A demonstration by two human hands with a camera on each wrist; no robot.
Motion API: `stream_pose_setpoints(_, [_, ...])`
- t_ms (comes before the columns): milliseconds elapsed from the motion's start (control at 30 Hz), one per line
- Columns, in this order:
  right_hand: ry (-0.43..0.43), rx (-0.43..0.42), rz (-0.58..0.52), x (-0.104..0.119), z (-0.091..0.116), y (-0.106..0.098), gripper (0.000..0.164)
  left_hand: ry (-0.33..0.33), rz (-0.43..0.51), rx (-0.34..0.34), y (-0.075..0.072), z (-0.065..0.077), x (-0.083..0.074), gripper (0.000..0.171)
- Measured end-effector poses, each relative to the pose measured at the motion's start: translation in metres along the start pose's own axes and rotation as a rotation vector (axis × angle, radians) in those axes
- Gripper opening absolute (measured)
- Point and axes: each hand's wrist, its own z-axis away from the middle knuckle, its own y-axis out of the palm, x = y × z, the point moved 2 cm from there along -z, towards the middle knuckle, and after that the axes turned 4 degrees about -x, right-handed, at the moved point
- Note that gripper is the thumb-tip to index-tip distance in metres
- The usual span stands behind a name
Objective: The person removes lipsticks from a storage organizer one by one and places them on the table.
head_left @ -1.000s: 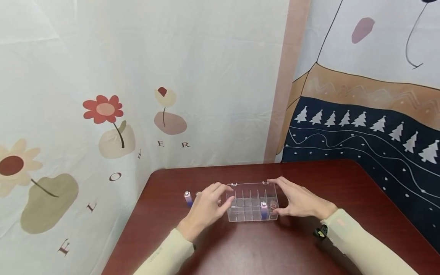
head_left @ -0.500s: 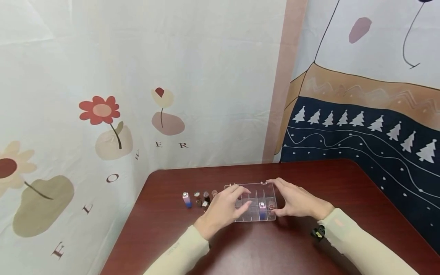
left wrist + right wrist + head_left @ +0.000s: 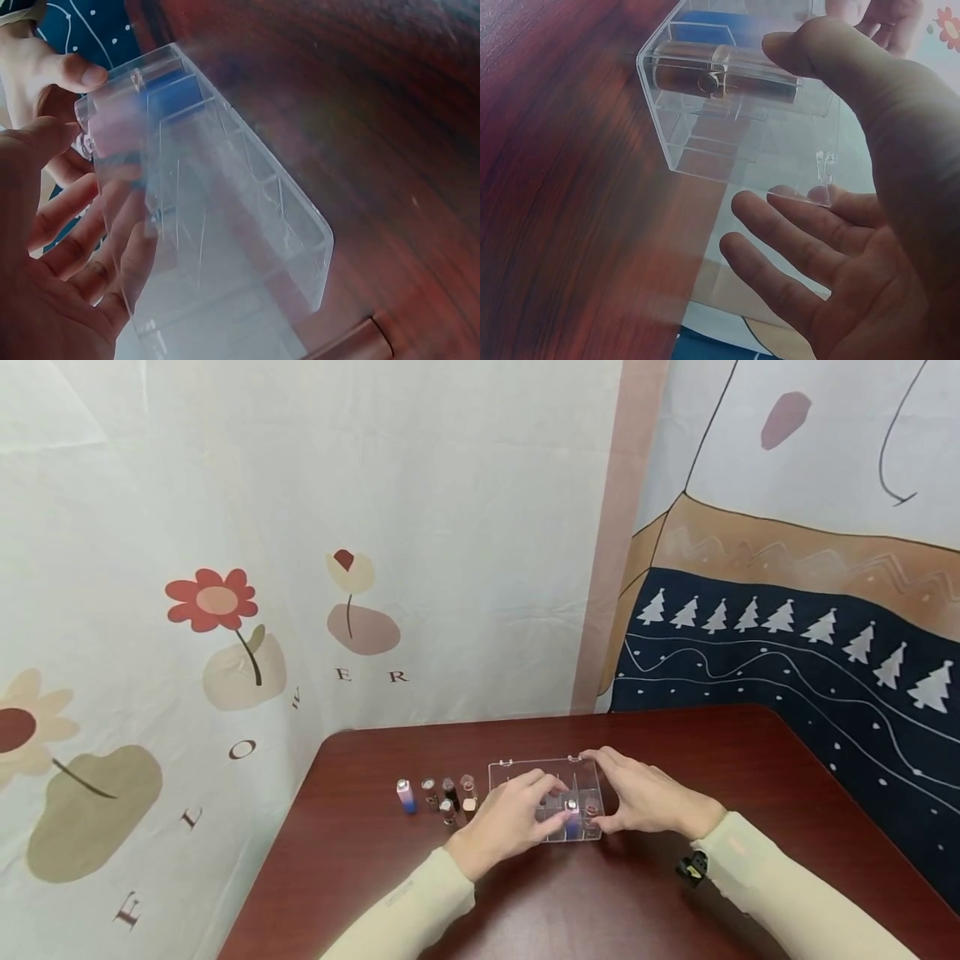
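Observation:
A clear divided box stands on the table, with upright partitions and small hinge-like fittings on its back edge. In its right part stands a pink-and-blue lipstick tube with a shiny top. Beside that, in the end compartment, is a brown, clear-capped tube. My left hand reaches over the box, thumb and index finger spread on either side of the pink tube's top. My right hand holds the box's right end, thumb at the front and fingers at the back corner. The left hand hides the box's left compartments in the head view.
Left of the box stand another pink-and-blue tube, a dark tube, a clear-capped tube and several more small tubes. The dark red tabletop meets printed curtains at the back.
My left hand has moved right across the box to the pink-and-blue tube, uncovering the small tubes on the left. The right hand has kept its place on the box.

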Motion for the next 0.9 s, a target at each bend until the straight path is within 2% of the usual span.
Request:
stream_pose_setpoints(233, [0.005,0.004,0.010,0.0005,-0.0004,0.0002,0.100,-0.005,-0.015,0.013,0.0076,-0.0034,-0.0029,0.027])
stream_pose_setpoints(900, [0.023,0.008,0.015,0.0003,-0.0009,0.0016,0.100,0.000,-0.013,0.030,0.0087,-0.0079,-0.0072,0.022])
